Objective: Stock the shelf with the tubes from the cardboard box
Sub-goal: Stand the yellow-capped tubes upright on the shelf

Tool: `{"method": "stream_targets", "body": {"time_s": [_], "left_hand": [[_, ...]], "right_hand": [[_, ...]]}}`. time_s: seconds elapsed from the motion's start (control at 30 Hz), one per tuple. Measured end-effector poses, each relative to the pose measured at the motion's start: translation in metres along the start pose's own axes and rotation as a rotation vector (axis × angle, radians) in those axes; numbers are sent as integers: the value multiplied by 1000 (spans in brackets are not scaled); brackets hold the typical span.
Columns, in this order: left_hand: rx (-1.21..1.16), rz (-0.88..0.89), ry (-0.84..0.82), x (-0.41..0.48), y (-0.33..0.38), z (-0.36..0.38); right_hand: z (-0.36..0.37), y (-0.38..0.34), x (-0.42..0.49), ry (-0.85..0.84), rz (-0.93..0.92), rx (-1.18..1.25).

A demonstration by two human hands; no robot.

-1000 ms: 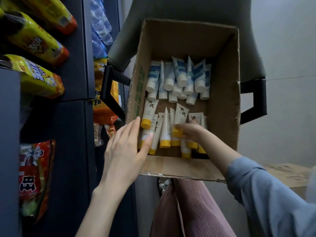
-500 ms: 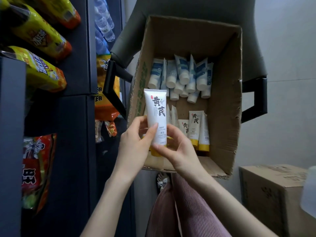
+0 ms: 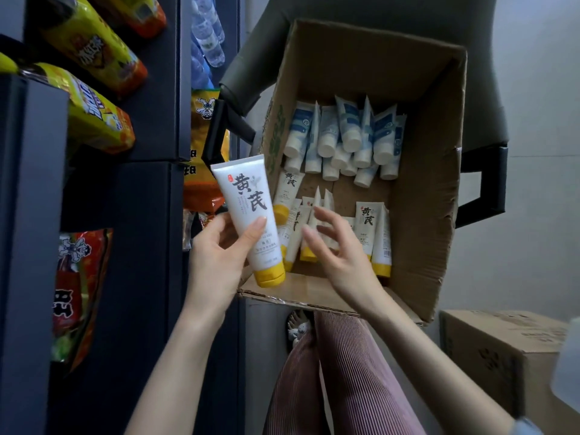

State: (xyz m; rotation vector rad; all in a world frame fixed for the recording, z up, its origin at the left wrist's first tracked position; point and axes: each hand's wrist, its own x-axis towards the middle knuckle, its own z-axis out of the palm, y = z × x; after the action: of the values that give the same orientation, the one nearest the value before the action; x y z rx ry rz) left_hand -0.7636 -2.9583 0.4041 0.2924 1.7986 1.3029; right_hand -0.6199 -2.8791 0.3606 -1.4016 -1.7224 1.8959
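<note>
An open cardboard box [image 3: 426,196] rests on a grey chair. Inside lie several white tubes with yellow caps [image 3: 373,233] near the front and several blue-and-white tubes [image 3: 348,133] at the back. My left hand [image 3: 219,259] grips one yellow-capped white tube [image 3: 248,215] upright, cap down, just left of the box's front corner. My right hand [image 3: 335,249] hovers over the yellow-capped tubes with fingers spread, holding nothing. The dark shelf unit [image 3: 147,196] stands to the left.
Yellow and orange snack bags [image 3: 94,111] fill the upper shelves, and a red bag [image 3: 78,284] sits lower. Water bottles [image 3: 207,36] show further back. The chair's black armrest [image 3: 219,136] juts beside the box. A closed carton [image 3: 502,353] stands at lower right.
My right hand picked a yellow-capped tube out of the box and passed it to my left hand. Now it has let go and moved back over the box, while the left carries the tube leftward.
</note>
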Motion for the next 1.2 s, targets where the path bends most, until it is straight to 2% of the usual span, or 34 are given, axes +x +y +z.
{"method": "stream_targets", "body": {"time_s": [0.1, 0.2, 0.37, 0.5, 0.67, 0.8, 1.03, 1.2], "left_hand": [[36, -5, 46, 1, -2, -9], [55, -14, 77, 0, -4, -16], [80, -31, 97, -3, -8, -20], [79, -41, 113, -4, -9, -21], [67, -40, 132, -3, -11, -23], [57, -27, 140, -4, -13, -25], [39, 16, 162, -19, -4, -36], [37, 60, 197, -41, 9, -49]], "right_hand": [[-5, 27, 28, 95, 123, -109], [-1, 47, 55, 70, 216, -210], [19, 63, 83, 30, 277, -356], [25, 70, 89, 50, 291, -401], [28, 75, 96, 69, 403, -432], [24, 73, 105, 94, 456, -333], [3, 63, 85, 97, 541, 27], [-13, 38, 46, 9, 467, 295]]}}
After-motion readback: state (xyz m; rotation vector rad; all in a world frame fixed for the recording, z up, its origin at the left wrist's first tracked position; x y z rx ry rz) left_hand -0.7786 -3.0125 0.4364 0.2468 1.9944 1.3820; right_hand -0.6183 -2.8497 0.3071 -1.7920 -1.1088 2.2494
